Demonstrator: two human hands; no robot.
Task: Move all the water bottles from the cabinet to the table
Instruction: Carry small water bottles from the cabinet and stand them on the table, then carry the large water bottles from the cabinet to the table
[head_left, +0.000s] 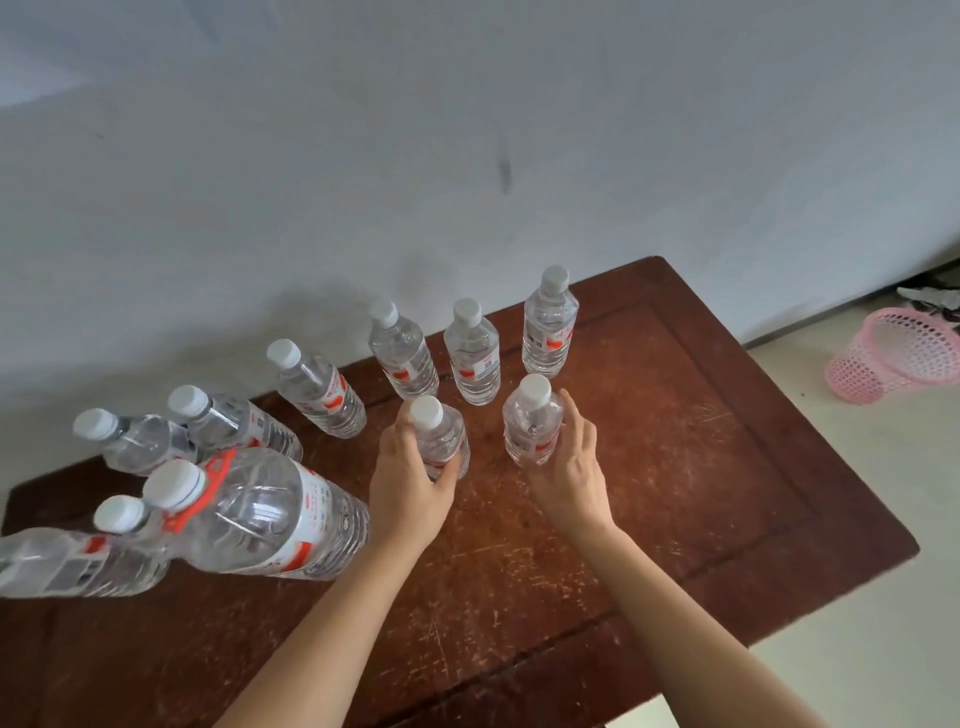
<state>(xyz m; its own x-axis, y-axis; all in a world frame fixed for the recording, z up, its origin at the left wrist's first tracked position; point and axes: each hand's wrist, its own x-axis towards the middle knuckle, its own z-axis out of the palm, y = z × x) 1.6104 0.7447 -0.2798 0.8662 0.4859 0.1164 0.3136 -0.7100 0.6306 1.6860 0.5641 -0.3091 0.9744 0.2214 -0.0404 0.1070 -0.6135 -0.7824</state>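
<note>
Several clear water bottles with white caps stand on the scratched brown wooden table (701, 467). My left hand (408, 473) grips one small bottle (441, 441) that stands upright on the table. My right hand (569, 462) grips another small bottle (532, 423) just to its right, also upright. Behind them three small bottles stand in a row, the rightmost bottle (549, 325) nearest the wall. A large bottle with an orange handle (260, 512) stands at the left front among more small ones. The cabinet is out of view.
A white wall (467, 156) runs right behind the table. A pink mesh basket (896, 353) lies on the pale floor at the right. The table's right half and front middle hold no bottles.
</note>
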